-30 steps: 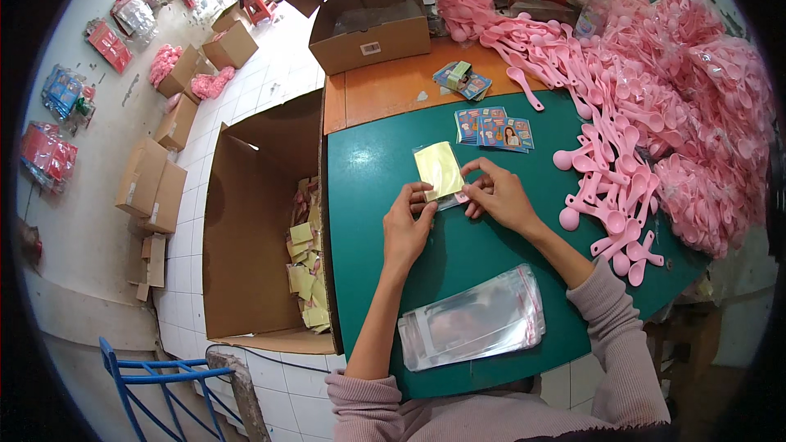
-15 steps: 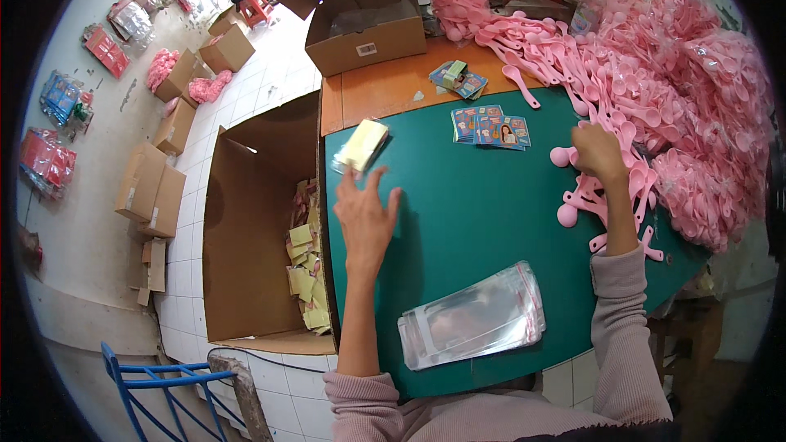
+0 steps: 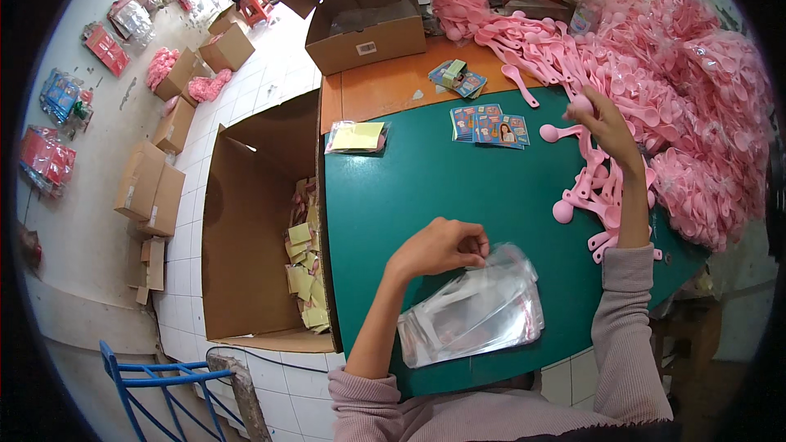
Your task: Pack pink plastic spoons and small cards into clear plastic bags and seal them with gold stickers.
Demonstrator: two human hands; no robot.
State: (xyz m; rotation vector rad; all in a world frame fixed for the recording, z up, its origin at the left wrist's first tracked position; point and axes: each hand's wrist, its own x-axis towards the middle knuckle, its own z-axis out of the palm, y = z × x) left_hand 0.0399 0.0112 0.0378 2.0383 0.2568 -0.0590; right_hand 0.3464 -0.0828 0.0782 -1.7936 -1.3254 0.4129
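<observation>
My left hand (image 3: 442, 247) is closed in a pinch at the upper edge of a stack of clear plastic bags (image 3: 471, 319), and the top bag lifts and blurs under its fingertips. Farther right, my right hand (image 3: 610, 127) has its fingers bent around a pink spoon (image 3: 582, 105), with the rounded bowl showing between them. Loose pink spoons (image 3: 602, 196) lie on the green table mat (image 3: 426, 196) below that hand. At the mat's far left rests a packed clear bag with a yellow card (image 3: 358, 137). Blue printed cards (image 3: 491, 127) lie fanned out near the far edge.
A tall open carton (image 3: 262, 254) with yellow-carded packs inside stands against the table's left side. Another open cardboard box (image 3: 368, 37) sits at the back. Bagged pink spoons (image 3: 704, 98) are heaped on the right, beside a water bottle (image 3: 589, 4). A blue metal frame (image 3: 164, 376) is at lower left.
My left hand has left the yellow-carded pack, now lying flat, and moved right and nearer to the bag stack. My right hand has turned and lifted a spoon from the loose ones.
</observation>
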